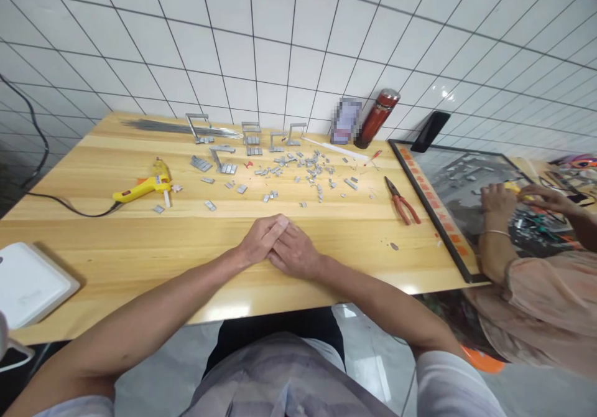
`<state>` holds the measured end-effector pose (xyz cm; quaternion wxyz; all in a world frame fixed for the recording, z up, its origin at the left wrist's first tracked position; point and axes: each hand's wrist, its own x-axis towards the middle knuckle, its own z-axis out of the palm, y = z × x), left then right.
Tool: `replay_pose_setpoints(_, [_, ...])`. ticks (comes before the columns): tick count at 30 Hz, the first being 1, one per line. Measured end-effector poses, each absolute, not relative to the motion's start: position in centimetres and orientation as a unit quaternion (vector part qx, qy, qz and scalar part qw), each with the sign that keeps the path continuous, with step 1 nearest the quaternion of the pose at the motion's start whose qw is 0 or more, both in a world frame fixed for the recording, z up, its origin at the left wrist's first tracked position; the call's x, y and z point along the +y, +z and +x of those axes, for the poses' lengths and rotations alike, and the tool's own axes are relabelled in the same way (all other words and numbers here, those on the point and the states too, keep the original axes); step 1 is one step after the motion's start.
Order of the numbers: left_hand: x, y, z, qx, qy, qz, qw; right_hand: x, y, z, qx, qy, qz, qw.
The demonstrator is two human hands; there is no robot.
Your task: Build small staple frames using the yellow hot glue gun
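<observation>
My left hand [262, 239] and my right hand [298, 253] are clasped together near the front of the wooden table [140, 243]. Their fingers are folded against each other, partly hidden, and no object shows in them. Beyond them lie many small grey metal-looking pieces [314, 167], loosely scattered. Several small grey bent-arm frames on flat bases, such as one frame [222, 159], stand behind and among the pieces. To the left rests a yellow hot glue gun [144, 188] with a black cord. Red-handled pliers [402, 202] lie to the right.
Thin grey strips [177, 127] lie along the back. A red flask [379, 118] and a phone-like object [346, 121] lean near the tiled wall. A white box [32, 283] sits at left. At right, another person's hands [499, 202] work over a black-framed panel [433, 211].
</observation>
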<state>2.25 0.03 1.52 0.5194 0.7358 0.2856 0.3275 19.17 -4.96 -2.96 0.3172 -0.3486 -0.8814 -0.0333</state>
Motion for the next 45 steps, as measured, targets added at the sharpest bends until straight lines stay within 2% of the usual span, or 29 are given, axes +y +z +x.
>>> replay_pose_setpoints(7, [0.1,1.6,2.2,0.284,0.315,0.734,0.53,-4.8,-1.4,19.8,-0.917,-0.058,-0.303,0.251])
replay_pose_setpoints(13, [0.0,2.1,1.9,0.279,0.281,0.741,0.542,-5.0,-2.3,19.9,-0.891,-0.099,-0.285,0.338])
replay_pose_setpoints(22, [-0.2,2.0,1.3,0.289,0.252,0.746,0.545,-5.3,-2.4,20.0,-0.912,-0.034,-0.25,0.322])
replay_pose_setpoints(27, [-0.3,2.0,1.0,0.289,0.222,0.748,0.554,-5.1,-1.2,20.1,-0.887,-0.029,-0.248,0.388])
replay_pose_setpoints(33, [-0.8,2.7,1.0,0.349,0.203,0.733,0.547,-5.2,-1.0,20.3,-0.91,-0.015,-0.242,0.337])
replay_pose_setpoints(40, [-0.7,2.3,0.8,0.334,0.205,0.738,0.549,-5.2,-1.1,20.4,-0.928,-0.004,-0.234,0.289])
replay_pose_setpoints(45, [-0.4,1.7,0.5,0.323,0.215,0.758,0.525,-5.0,-1.0,20.6,-0.926,-0.01,-0.225,0.305])
